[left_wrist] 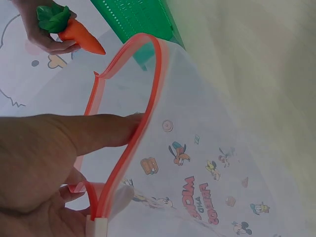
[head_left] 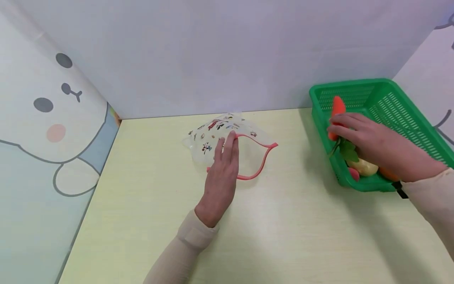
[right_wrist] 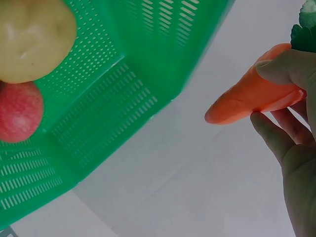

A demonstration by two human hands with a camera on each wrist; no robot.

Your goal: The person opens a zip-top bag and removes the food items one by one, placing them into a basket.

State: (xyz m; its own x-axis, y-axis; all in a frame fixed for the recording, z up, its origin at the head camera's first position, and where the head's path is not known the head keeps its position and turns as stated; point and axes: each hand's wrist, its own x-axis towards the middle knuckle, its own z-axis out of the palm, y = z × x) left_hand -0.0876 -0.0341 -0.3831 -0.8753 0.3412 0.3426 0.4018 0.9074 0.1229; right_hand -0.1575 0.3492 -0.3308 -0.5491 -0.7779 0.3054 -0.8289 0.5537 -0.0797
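Note:
A clear zip bag [head_left: 213, 138] with printed cartoon figures and a red zip edge lies on the table, its mouth spread wide. My left hand [head_left: 223, 173] holds it at that mouth; in the left wrist view the thumb [left_wrist: 106, 132] presses the red edge from inside, and fingers sit by the white slider [left_wrist: 97, 227]. A toy carrot [right_wrist: 252, 94] with green leaves [head_left: 349, 150] is pinched between thumb and fingers of my right hand [head_left: 376, 142]. That hand hangs over the left side of the green basket [head_left: 319, 118].
Inside the basket lie a yellowish rounded piece [right_wrist: 37, 39], a pinkish-red round fruit [right_wrist: 19, 111] and an orange piece [head_left: 388, 173], partly hidden by my right arm. The basket stands at the table's right, near a pale wall [head_left: 220, 59]. Printed cartoon panels flank the table [head_left: 142, 197].

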